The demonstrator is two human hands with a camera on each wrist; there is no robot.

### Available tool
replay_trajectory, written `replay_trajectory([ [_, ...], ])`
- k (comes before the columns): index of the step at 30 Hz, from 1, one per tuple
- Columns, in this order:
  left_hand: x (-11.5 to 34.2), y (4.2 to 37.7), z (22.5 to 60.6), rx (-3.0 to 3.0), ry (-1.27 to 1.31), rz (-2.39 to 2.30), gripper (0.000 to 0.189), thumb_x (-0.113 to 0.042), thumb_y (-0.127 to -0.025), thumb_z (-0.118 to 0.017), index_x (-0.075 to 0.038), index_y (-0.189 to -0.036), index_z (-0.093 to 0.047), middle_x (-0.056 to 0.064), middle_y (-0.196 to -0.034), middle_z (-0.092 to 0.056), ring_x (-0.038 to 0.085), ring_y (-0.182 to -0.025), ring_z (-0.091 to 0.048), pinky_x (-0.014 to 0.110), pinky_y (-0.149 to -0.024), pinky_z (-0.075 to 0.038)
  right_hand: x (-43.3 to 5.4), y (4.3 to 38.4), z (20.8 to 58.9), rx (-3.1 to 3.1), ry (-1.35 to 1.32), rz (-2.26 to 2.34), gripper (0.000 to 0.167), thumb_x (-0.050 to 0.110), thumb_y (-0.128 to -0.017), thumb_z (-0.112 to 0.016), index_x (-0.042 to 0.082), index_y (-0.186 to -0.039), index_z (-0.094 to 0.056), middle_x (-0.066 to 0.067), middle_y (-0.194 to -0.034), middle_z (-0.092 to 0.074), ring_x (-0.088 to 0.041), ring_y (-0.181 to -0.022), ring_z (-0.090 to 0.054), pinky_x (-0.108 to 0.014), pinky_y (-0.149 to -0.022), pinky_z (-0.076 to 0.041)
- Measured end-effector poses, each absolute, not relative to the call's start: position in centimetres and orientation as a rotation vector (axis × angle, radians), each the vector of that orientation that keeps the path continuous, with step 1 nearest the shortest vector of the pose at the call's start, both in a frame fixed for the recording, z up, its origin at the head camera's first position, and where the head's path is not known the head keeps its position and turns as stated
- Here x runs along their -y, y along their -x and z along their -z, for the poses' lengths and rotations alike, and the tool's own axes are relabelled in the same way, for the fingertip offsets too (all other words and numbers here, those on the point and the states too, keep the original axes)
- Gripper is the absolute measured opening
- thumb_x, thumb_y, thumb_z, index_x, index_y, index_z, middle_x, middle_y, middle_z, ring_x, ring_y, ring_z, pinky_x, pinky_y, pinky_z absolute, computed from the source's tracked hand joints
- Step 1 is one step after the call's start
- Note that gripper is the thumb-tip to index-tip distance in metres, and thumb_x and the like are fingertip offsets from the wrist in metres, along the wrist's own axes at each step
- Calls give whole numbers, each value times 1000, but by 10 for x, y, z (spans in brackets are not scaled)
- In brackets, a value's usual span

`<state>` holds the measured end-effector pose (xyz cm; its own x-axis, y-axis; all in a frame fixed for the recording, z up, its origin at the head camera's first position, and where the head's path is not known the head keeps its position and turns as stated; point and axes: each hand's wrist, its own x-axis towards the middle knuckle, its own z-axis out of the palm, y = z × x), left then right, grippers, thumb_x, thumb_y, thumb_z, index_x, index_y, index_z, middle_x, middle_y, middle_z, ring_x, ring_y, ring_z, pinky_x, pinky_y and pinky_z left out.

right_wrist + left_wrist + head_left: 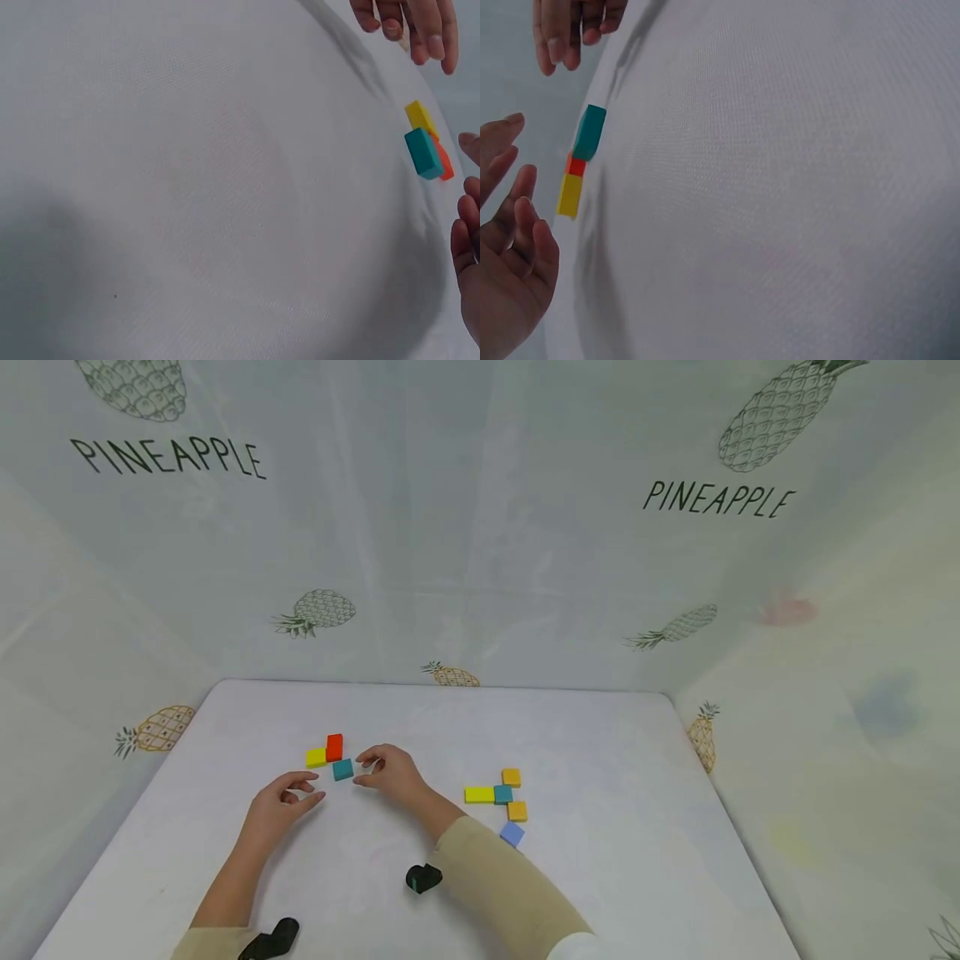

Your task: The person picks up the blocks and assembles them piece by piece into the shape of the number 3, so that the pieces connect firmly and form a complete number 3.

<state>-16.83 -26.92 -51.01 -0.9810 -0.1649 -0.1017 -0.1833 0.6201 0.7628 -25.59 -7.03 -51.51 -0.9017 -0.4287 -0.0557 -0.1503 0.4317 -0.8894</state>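
A teal block (342, 769), a red block (334, 747) and a yellow block (317, 757) lie grouped on the white table. My left hand (279, 808) hovers at the near left of this group, its fingers relaxed and holding nothing. On the other side, my right hand (393, 772) is beside the teal block, thumb and fingers spread apart with nothing between them. In the left wrist view the teal block (590, 133) shows between the two hands, apart from the fingertips. The right wrist view has the teal block (424, 154) in front of the red one (444, 159).
Right of the hands lies a second group: a yellow block (479, 795), a teal block (503, 794) and two orange blocks (512, 777). A blue block (512, 834) sits near my right sleeve (502, 885). A pineapple-print curtain (480, 527) surrounds the table (637, 877).
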Motion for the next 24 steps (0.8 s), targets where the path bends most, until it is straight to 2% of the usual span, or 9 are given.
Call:
replay_trajectory([
  [5,272,170,516,-2756,351,-1356,45,-30,-91,-71,-5,-127,-59,11,-106,-61,22,-84,-47,28,-66,-40,78,260,524,-2398,469,1481,27,14,-80,-82,10,-105,-72,4,-94,-62,-6,-76,-50,-18,-68,-46],
  [13,279,172,525,-2778,373,-1360,46,-31,-90,-71,-6,-127,-60,10,-107,-62,21,-84,-47,28,-66,-40,93,269,538,-2479,516,1402,27,20,-79,-83,17,-103,-72,11,-91,-56,-4,-81,-49,-17,-74,-45],
  [24,285,172,532,-2784,381,-1354,45,-34,-91,-70,-8,-126,-60,10,-106,-62,22,-85,-49,27,-67,-42,104,276,542,-2659,570,1088,38,28,-79,-83,24,-116,-72,16,-96,-56,-3,-84,-48,-16,-76,-43],
])
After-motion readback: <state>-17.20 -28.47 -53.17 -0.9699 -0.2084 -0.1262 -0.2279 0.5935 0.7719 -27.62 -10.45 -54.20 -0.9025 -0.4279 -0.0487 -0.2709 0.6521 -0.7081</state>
